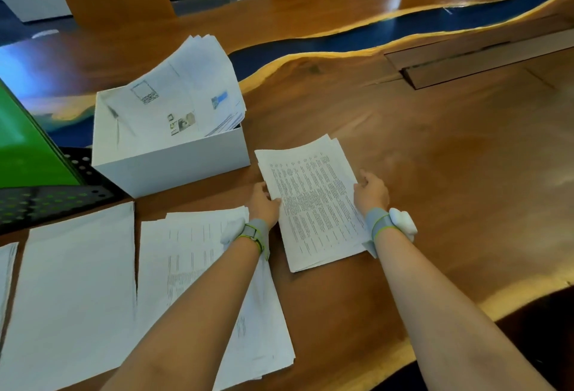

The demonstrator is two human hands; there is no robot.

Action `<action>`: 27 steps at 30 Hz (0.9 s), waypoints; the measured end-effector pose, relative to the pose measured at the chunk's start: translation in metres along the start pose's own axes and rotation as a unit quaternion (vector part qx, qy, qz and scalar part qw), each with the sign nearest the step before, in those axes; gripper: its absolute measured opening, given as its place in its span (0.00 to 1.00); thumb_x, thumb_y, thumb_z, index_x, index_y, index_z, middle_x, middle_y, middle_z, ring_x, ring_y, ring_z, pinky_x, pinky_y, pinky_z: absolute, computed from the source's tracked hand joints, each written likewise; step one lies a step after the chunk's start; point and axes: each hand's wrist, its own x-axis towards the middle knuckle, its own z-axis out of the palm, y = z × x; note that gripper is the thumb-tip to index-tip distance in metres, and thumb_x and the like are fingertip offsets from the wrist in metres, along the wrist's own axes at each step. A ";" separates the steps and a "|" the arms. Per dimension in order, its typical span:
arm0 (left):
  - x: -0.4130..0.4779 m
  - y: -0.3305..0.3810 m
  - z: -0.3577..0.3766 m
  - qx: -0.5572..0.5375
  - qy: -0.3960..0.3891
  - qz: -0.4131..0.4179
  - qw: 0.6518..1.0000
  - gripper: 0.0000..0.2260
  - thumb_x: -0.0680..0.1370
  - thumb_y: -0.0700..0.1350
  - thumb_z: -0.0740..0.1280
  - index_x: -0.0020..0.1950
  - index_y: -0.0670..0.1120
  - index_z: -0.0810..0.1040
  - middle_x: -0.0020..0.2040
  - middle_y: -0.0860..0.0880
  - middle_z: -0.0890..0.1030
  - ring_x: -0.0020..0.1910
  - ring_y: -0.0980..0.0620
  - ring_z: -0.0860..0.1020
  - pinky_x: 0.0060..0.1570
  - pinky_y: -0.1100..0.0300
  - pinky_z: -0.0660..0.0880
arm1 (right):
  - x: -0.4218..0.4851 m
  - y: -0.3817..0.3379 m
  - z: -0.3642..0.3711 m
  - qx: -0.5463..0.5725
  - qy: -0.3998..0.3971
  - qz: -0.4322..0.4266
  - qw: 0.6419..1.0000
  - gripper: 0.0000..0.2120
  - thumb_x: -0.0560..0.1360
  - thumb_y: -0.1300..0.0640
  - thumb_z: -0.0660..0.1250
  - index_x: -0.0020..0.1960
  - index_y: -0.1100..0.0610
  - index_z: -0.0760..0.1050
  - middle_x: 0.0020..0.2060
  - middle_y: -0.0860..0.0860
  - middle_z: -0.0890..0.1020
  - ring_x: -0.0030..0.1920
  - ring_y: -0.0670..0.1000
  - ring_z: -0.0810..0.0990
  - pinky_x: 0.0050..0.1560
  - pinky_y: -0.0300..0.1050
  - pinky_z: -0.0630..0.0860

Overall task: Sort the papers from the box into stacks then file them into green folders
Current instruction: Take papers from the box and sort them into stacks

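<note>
Your left hand [264, 201] and right hand [371, 191] pinch the long edges of the stack [313, 204]. It lies lengthwise away from you

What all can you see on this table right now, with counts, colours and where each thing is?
box: one, white, left of centre
boxed papers: a loose pile, white with print, sticking up out of the box
printed stack: one, white, centre, right of the box
flat stacks: three, white, near left
green folder: one visible, far left, tilted
perforated rack: one, black, under the folder
table: one, brown wood with a blue strip
wristbands: two, grey, one on each wrist
left hand: grips the printed stack's left edge
right hand: grips its right edge
</note>
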 end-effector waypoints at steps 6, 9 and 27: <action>-0.004 0.000 -0.013 0.087 0.022 0.064 0.994 0.24 0.76 0.38 0.68 0.72 0.41 0.66 0.70 0.41 0.67 0.66 0.43 0.71 0.66 0.54 0.68 | -0.008 -0.003 0.016 -0.083 0.031 -0.043 0.995 0.19 0.79 0.54 0.63 0.70 0.52 0.69 0.68 0.52 0.72 0.69 0.57 0.66 0.69 0.55 0.57; -0.017 -0.020 -0.044 0.098 0.070 0.074 0.990 0.20 0.76 0.39 0.68 0.68 0.43 0.71 0.67 0.42 0.68 0.64 0.44 0.72 0.64 0.56 0.69 | -0.029 -0.003 0.036 -0.095 0.039 -0.091 0.991 0.16 0.78 0.52 0.64 0.66 0.52 0.73 0.65 0.53 0.74 0.67 0.56 0.67 0.66 0.53 0.59; -0.109 -0.135 -0.203 0.127 0.174 -0.072 0.974 0.20 0.72 0.46 0.74 0.60 0.37 0.76 0.57 0.40 0.80 0.54 0.42 0.78 0.51 0.58 0.73 | -0.180 -0.001 0.163 -0.062 -0.191 -0.148 0.968 0.22 0.77 0.59 0.66 0.69 0.62 0.68 0.64 0.57 0.73 0.62 0.56 0.74 0.64 0.45 0.69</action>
